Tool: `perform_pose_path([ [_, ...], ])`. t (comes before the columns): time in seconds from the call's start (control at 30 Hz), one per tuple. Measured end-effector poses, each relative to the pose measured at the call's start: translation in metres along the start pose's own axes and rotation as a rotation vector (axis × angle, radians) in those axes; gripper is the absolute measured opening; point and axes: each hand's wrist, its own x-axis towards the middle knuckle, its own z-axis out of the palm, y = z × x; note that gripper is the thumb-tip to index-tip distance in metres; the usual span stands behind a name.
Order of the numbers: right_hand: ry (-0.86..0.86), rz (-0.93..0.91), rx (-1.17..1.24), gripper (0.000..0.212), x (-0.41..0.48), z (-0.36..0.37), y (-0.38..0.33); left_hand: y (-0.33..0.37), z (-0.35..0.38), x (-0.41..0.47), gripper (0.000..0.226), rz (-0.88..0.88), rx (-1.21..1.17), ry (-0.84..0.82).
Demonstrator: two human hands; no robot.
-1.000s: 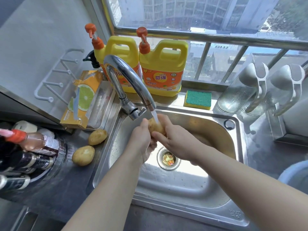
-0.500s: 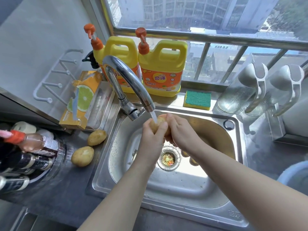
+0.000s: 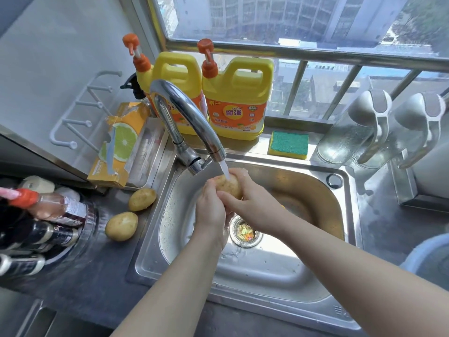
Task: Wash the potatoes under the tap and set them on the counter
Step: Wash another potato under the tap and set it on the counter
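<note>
tap: polished metal, mirror-glossy
sink: brushed steel, satin sheen, wet
table: dark, dull, matt
detergent jugs: smooth, glossy yellow plastic
sponge: rough green fibre top, yellow foam beneath
box: printed cardboard, slight gloss
held potato: thin tan skin, wet and shiny
loose potatoes: smooth yellowish skin, faint sheen

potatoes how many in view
3. One potato is held by the left hand and right hand under the tap; two lie on the counter left of the sink: the far potato and the near potato. Arms may hide more.
</note>
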Motion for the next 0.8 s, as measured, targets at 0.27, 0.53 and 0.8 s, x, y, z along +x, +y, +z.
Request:
perform_pose_path([
  [0.27, 0.148, 0.092, 0.233, 0.035, 0.017, 0.008, -0.001, -0.013, -0.001, -0.006, 0.037, 0.137, 0.057, -0.114],
  [0.53, 0.118, 0.253, 0.415, 0.05, 0.014, -0.017, -0.002, -0.008, -0.006, -0.013, 0.064, 0.3, 0.511, -0.321],
  [0.8, 0.113, 0.299, 0.438, 0.059, 0.013, -0.014, -0.001, 0.004, -0.016, 0.005, 0.033, 0.345, 0.566, -0.488],
])
